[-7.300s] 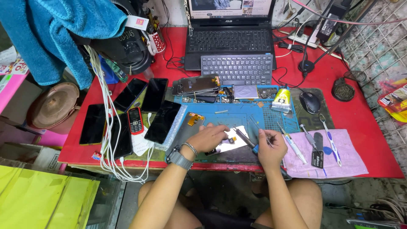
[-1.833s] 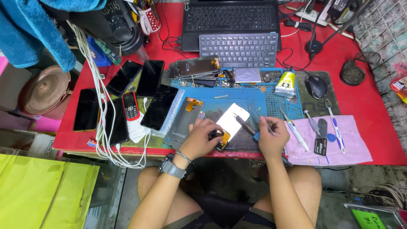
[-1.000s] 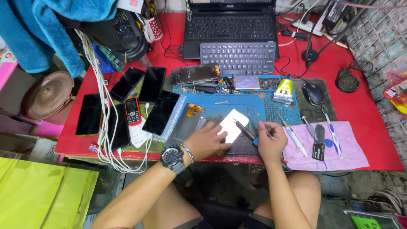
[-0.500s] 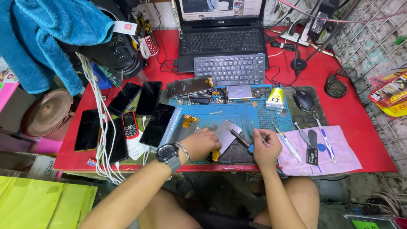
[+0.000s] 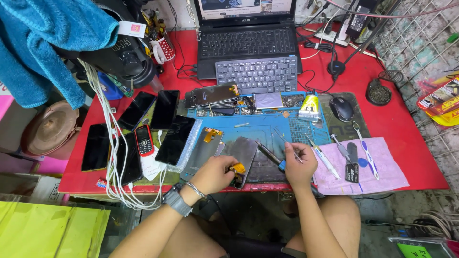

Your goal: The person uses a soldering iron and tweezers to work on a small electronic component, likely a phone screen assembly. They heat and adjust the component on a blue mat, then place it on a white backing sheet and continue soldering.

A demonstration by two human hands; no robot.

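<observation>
- Phone screen panel [image 5: 243, 152] now flat on blue mat [image 5: 267, 126], was tilted up a sec ago.
- L hand [image 5: 217, 173] pinches its orange flex end; R hand [image 5: 299, 165] grips tweezers [image 5: 287, 143] beside it.

The left hand [image 5: 216, 173] hides the phone panel's [image 5: 241, 153] lower edge.

Bright, even, from overhead | soft short shadows under hands on worktop [image 5: 401, 119] | mild glare on dark phone screens [image 5: 165, 109] and laptop screen [image 5: 246, 7] | sharp centre, slight softness and wide-angle bending at edges | colours saturated
</observation>
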